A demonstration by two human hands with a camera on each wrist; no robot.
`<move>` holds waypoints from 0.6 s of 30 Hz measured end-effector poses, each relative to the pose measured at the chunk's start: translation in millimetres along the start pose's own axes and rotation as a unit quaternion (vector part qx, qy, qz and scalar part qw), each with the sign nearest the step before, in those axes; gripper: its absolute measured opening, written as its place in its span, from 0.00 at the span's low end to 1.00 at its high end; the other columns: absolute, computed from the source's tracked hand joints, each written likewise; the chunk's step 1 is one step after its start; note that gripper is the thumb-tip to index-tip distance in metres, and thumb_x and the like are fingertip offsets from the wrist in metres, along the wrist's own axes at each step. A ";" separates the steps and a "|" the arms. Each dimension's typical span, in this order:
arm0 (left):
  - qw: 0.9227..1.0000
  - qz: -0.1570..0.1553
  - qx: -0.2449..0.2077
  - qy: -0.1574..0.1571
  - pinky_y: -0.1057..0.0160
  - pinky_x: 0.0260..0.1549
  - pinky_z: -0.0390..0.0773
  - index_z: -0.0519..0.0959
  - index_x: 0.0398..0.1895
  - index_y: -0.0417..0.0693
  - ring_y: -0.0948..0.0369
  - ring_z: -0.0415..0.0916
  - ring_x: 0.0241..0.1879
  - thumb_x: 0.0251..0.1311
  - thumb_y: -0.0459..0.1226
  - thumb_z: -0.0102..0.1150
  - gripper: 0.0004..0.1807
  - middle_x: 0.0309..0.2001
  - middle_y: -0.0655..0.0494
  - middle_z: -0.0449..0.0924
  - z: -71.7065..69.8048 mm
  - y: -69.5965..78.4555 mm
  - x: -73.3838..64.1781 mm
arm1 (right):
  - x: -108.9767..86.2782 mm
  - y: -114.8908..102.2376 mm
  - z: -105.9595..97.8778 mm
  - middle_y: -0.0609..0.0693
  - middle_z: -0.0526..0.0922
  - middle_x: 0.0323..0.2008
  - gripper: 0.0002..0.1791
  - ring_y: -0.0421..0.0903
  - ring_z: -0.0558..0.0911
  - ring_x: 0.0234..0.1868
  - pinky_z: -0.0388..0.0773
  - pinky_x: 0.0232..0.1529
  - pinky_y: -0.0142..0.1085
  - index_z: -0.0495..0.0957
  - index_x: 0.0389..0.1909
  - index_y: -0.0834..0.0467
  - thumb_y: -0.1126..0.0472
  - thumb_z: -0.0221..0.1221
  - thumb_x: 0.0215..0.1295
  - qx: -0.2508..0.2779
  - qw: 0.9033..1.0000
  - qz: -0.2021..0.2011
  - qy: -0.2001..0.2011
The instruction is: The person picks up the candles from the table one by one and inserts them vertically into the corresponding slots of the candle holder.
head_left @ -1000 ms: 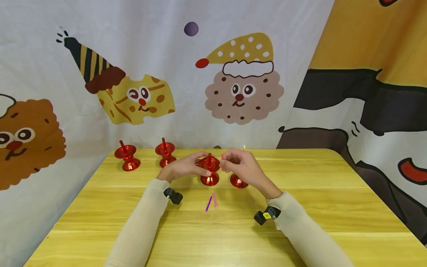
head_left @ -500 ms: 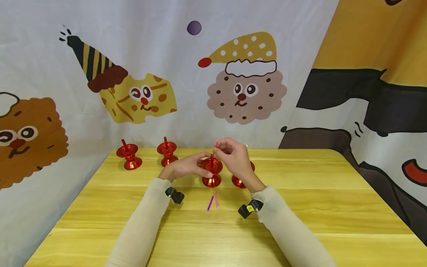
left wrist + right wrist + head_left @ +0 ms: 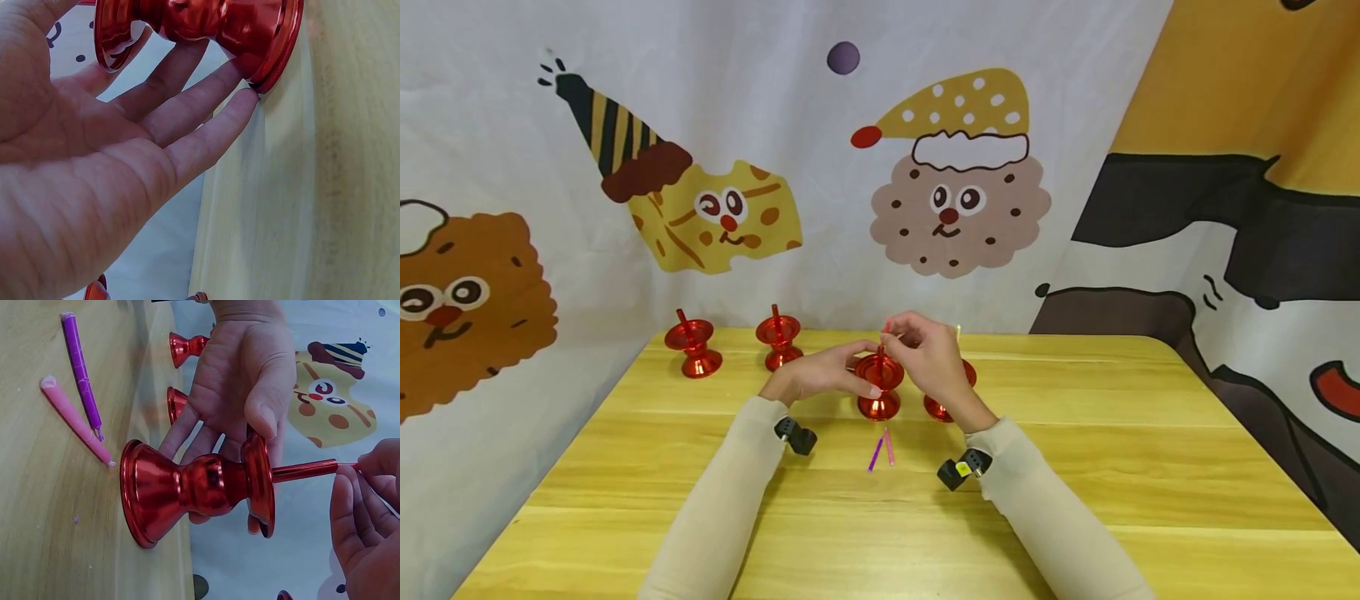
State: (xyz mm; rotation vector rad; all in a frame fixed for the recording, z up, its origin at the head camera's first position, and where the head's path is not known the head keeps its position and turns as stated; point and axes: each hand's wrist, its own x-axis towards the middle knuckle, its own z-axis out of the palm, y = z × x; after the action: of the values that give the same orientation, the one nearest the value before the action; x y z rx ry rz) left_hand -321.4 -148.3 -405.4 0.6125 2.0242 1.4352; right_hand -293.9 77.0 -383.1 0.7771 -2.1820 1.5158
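My left hand [image 3: 823, 373] holds a shiny red candle holder [image 3: 878, 407] upright on the table, its thumb on the upper dish; in the left wrist view its fingers reach the foot from behind. Over the holder's central tube, my right hand [image 3: 927, 354] pinches a thin red candle [image 3: 348, 465] between thumb and fingertips. The candle's lower end meets the tube's top in the right wrist view; how deep it sits I cannot tell. Nearer me lie a purple candle [image 3: 876, 455] and a pink candle [image 3: 890, 448], their far tips close together.
Behind my right forearm stands another red candle holder [image 3: 938, 408], partly hidden, with a yellow candle tip [image 3: 958, 332] showing above it. Two more holders, a far-left one [image 3: 702, 363] and one beside it [image 3: 783, 356], stand left on the wooden table [image 3: 1075, 467]. A printed cloth [image 3: 835, 208] hangs behind.
My right hand has moved left and up with the red candle, from beside the holder to above its tube, then stayed there. My left hand keeps its hold.
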 end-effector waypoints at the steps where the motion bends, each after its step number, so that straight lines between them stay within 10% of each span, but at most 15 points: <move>1: 1.000 0.000 0.000 0.000 0.46 0.69 0.77 0.60 0.87 0.52 0.50 0.76 0.69 0.71 0.37 0.75 0.46 0.73 0.48 0.76 -0.2 -0.1 0.0 | 0.0 -0.2 -0.1 0.54 0.90 0.35 0.03 0.49 0.85 0.30 0.80 0.31 0.30 0.88 0.42 0.65 0.69 0.70 0.72 -0.002 1.000 -0.005 -0.001; 18: 1.000 0.012 -0.002 0.001 0.47 0.67 0.78 0.60 0.87 0.51 0.51 0.78 0.67 0.71 0.35 0.74 0.47 0.71 0.47 0.78 0.7 -0.3 0.3 | -0.1 -2.2 -0.3 0.52 0.90 0.34 0.03 0.45 0.80 0.25 0.73 0.24 0.31 0.88 0.42 0.63 0.71 0.68 0.73 -0.024 0.999 -0.024 -0.018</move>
State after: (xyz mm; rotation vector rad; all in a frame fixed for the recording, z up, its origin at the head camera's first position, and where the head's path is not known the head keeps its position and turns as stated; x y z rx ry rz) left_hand -321.2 -147.7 -406.0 0.6346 2.0220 1.4537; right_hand -292.5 76.7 -381.4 0.8421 -2.2013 1.4309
